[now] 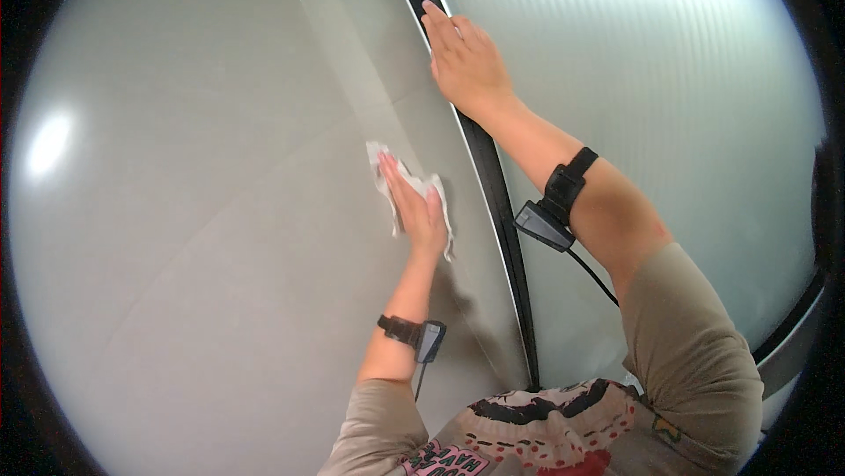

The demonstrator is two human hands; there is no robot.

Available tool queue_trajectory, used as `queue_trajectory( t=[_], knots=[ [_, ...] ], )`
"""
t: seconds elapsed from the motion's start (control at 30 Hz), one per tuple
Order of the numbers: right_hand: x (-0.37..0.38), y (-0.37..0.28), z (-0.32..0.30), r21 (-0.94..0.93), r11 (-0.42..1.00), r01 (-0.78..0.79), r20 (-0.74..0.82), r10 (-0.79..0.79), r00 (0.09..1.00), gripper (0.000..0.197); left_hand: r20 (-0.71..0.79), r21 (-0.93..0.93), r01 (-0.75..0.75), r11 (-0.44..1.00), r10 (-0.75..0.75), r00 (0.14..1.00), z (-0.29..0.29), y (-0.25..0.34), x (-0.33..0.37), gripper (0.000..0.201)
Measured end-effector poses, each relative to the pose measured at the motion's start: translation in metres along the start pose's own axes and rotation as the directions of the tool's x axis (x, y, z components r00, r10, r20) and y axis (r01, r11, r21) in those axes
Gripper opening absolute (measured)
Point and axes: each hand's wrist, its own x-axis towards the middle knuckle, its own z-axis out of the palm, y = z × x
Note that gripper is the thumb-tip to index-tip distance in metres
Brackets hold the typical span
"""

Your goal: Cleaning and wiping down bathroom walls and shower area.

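A crumpled white wiping cloth is pressed against a glossy beige wall panel by my left hand. The cloth is held under the palm, its edges sticking out past the fingertips and beside the thumb. The fingers point up along the panel. Higher and to the right, my right hand lies flat with its fingers stretched out, holding nothing. Its fingertips touch the black frame along the edge of a ribbed, frosted glass panel; the palm reaches over the glass.
The frame runs from top centre down to the lower middle, between the beige panel and the glass. Black straps with small grey boxes circle both forearms, each with a cable. A dark and grey edge shows at the far right.
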Motion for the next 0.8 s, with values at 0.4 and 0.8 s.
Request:
queue_trajectory(
  t=[0.4, 0.8],
  knots=[
    [0.002, 0.004, -0.007, -0.087, 0.996, -0.001, 0.039, 0.005, 0.999, 0.051, -0.091, 0.104, -0.226, 0.969, 0.236, 0.967, -0.021, 0.066, 0.349, 0.081],
    [0.022, 0.009, -0.016, 0.0, 0.996, -0.087, 0.011, 0.087, 0.996, 0.056, -0.103, 0.261, -0.157, 0.952, 0.19, 0.976, 0.01, 0.069, 0.169, 0.082]
  ],
)
